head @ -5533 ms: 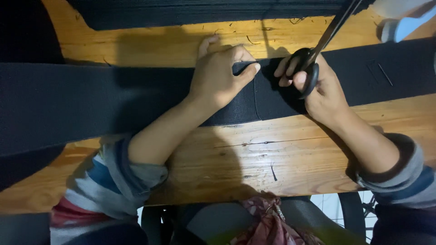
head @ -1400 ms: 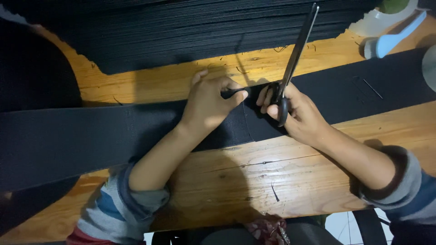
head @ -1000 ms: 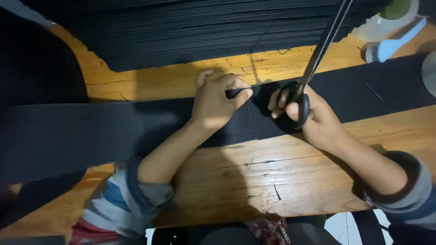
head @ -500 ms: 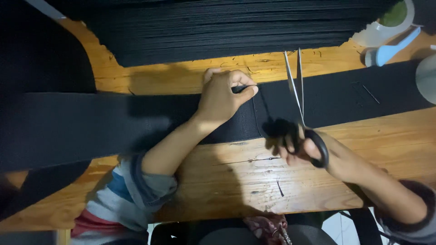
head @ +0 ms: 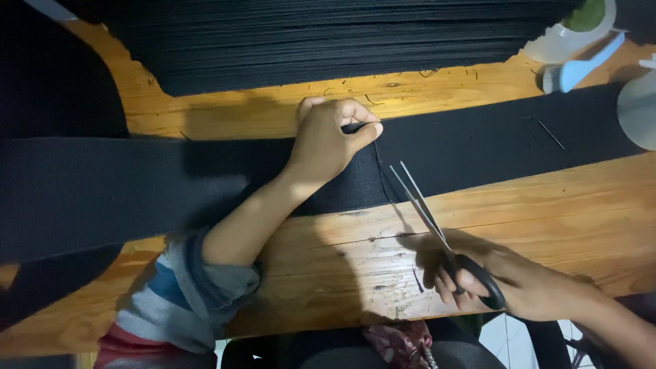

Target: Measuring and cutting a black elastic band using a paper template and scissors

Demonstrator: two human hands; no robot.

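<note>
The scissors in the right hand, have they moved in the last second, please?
Yes. The scissors have drawn back off the black band toward the near table edge.
</note>
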